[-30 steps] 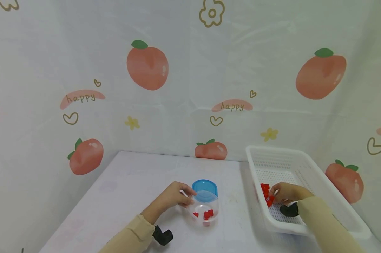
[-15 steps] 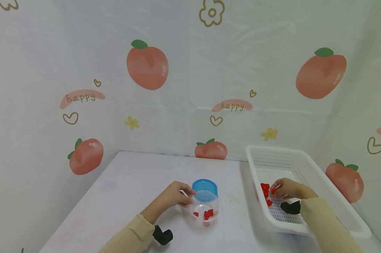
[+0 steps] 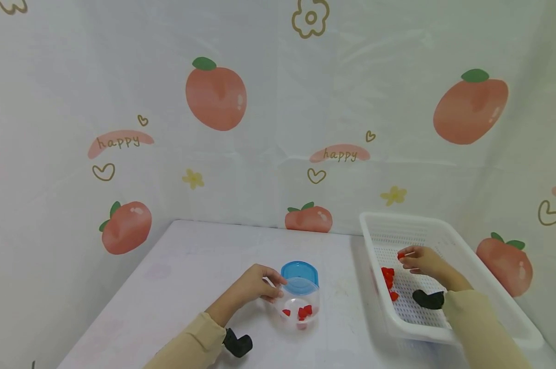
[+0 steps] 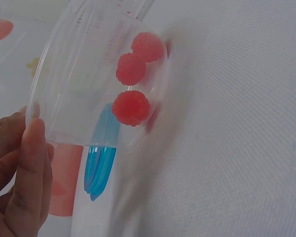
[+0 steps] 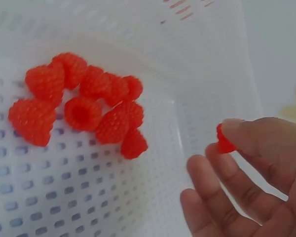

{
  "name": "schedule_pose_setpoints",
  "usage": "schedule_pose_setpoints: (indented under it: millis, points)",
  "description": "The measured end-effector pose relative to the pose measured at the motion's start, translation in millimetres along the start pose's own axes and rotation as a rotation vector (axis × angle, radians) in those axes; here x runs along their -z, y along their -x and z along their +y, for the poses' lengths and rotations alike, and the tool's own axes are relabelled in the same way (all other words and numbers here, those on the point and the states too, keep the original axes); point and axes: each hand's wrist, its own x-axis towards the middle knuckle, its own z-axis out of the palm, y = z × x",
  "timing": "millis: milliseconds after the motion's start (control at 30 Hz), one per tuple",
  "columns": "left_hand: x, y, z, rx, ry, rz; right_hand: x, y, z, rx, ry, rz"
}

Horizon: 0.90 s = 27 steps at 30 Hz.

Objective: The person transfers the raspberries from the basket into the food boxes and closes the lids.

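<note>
My left hand (image 3: pixel 252 284) pinches the rim of a clear plastic cup (image 4: pixel 69 113) on the table, thumb and fingertips at its upper left edge. Inside the cup lie several red raspberries (image 4: pixel 130 107), near its bottom. Over the white basket (image 3: pixel 370 251), my right hand (image 3: pixel 425 262) holds one raspberry (image 5: pixel 225 140) between thumb and index finger, its other fingers loosely spread. More raspberries (image 5: pixel 32 121) lie clustered on the basket's slotted floor, close to its left wall in the head view.
A blue lid (image 3: pixel 299 271) lies just behind the cup. The table (image 3: pixel 213 256) runs back to a white curtain (image 3: pixel 259 169) printed with peaches. The basket's raised wall stands between the right hand and the cup. Black straps (image 3: pixel 238 343) hang at both wrists.
My right hand has picked a raspberry from the basket's cluster and risen with it, moving up and toward the back. The left hand and the cup have stayed put.
</note>
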Motion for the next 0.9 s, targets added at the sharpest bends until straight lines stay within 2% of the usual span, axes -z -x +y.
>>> schedule_pose_setpoints:
  millis: [233,433,733,900]
  points:
    - [-0.2,0.6,0.9,0.002,0.007,0.0,2,6.4,-10,0.067,-0.033,0.141]
    - [-1.3,0.7,1.9,0.011,-0.011,0.009,2,9.8,-19,0.133,-0.111,0.261]
    - [0.5,3.7,4.8,-0.017,0.044,-0.028,-6,17.7,-39,0.241,-0.378,0.381]
    - [0.8,4.0,5.3,-0.018,0.043,-0.031,-17,19.9,-55,0.303,-0.595,0.404]
